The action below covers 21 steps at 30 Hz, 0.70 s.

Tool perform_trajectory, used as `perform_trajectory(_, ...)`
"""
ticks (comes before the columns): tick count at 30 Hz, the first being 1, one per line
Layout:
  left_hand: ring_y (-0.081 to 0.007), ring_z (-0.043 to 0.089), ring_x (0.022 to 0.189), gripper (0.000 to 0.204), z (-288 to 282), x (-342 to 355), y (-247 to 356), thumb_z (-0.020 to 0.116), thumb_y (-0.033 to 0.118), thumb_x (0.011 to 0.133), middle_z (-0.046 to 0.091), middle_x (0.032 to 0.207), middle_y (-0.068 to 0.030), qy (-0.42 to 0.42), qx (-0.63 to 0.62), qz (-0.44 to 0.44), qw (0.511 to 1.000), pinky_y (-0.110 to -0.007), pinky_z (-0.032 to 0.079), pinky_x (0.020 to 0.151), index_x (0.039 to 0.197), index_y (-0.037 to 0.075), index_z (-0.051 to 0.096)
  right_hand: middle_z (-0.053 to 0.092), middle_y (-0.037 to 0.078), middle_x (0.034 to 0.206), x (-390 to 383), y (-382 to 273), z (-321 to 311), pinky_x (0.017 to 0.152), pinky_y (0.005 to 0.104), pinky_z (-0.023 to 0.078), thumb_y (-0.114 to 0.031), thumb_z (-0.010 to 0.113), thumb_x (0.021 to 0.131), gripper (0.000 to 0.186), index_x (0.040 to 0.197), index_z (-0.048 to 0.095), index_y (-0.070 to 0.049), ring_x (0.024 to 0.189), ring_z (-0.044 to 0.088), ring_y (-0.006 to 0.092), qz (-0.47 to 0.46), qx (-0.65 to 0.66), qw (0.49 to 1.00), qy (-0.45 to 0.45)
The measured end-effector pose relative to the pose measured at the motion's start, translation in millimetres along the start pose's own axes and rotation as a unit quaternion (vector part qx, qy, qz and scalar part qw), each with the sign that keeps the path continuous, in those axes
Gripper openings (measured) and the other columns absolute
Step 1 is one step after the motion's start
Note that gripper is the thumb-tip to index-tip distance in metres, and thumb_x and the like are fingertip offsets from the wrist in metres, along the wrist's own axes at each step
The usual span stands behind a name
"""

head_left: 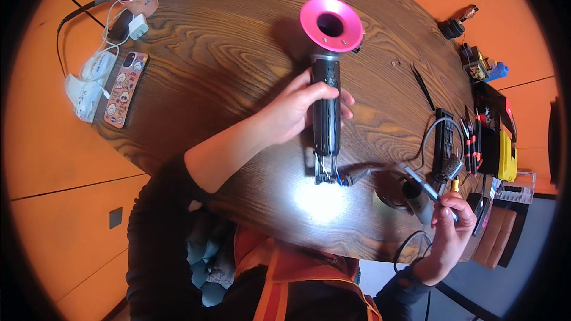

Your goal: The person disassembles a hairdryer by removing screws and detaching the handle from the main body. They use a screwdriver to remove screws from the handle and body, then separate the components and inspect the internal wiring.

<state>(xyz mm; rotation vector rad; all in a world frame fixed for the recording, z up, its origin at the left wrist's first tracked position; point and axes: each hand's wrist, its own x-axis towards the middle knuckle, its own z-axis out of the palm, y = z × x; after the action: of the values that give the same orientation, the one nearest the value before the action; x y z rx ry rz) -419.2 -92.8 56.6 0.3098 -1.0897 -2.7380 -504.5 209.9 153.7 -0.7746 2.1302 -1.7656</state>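
Note:
My left hand is closed around the black handle of a hair dryer, thumb across its front. Its bright pink ring-shaped head points away from me. At the handle's near end the casing is off, and thin wires show, running to a ribbed cable sleeve. Off to the right, my right hand pinches a slim grey pen-shaped tool; its exact kind is unclear. The tool tilts toward the dryer but stays apart from it. Just beside that hand lies a grey tubular part near the cord.
At the right edge are black tweezers, a black tool holder, red-handled pliers and a yellow box. A patterned phone and a white charger with cable lie at left. The wooden table has a curved edge.

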Motion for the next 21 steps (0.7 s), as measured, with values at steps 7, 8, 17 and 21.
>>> perform_trajectory(7, -0.0256, 0.06, 0.084, 0.045, 8.3, -11.3, -6.7, 0.056, 0.011, 0.08, 0.054, 0.092, -0.0135, -0.121, -0.036, 0.012, 0.992, -0.04, 0.049, 0.077, 0.12, 0.006, 0.035, 0.052, 0.017, 0.097, 9.4, 3.4, 45.2, 0.056, 0.0211, 0.043, -0.002, 0.065, 0.079, 0.014, 0.091, 0.058, 0.001, 0.065, 0.052, 0.014, -0.093, 0.13, 0.987, 0.005)
perform_trajectory(8, -0.0252, 0.059, 0.083, 0.045, 8.3, -11.7, -6.1, 0.056, 0.01, 0.079, 0.054, 0.092, -0.0134, -0.134, -0.047, 0.011, 0.99, -0.039, 0.049, 0.076, 0.12, 0.006, 0.035, 0.053, 0.017, 0.098, 11.6, 3.2, 48.8, 0.056, 0.0206, 0.043, -0.002, 0.065, 0.08, 0.014, 0.092, 0.058, 0.001, 0.066, 0.052, 0.0136, -0.101, 0.141, 0.985, 0.026)
perform_trajectory(17, -0.0174, 0.057, 0.068, 0.053, 9.5, -11.8, -5.3, 0.05, 0.054, 0.087, 0.052, 0.081, -0.0062, -0.197, -0.148, 0.034, 0.968, -0.033, 0.047, 0.064, 0.114, 0.01, 0.039, 0.055, 0.02, 0.101, 30.8, 6.8, 60.6, 0.074, 0.0312, 0.058, -0.001, 0.058, 0.086, 0.023, 0.104, 0.045, -0.001, 0.092, 0.06, 0.0242, -0.181, 0.28, 0.942, 0.035)
perform_trajectory(21, -0.017, 0.058, 0.068, 0.059, 10.6, -10.8, -3.8, 0.035, 0.064, 0.087, 0.053, 0.083, -0.0074, -0.2, -0.158, 0.038, 0.966, -0.031, 0.049, 0.063, 0.113, 0.011, 0.039, 0.057, 0.02, 0.101, 33.2, 3.4, 65.0, 0.066, 0.0287, 0.06, -0.003, 0.055, 0.088, 0.036, 0.119, 0.038, -0.003, 0.09, 0.063, 0.0267, -0.212, 0.235, 0.943, 0.103)
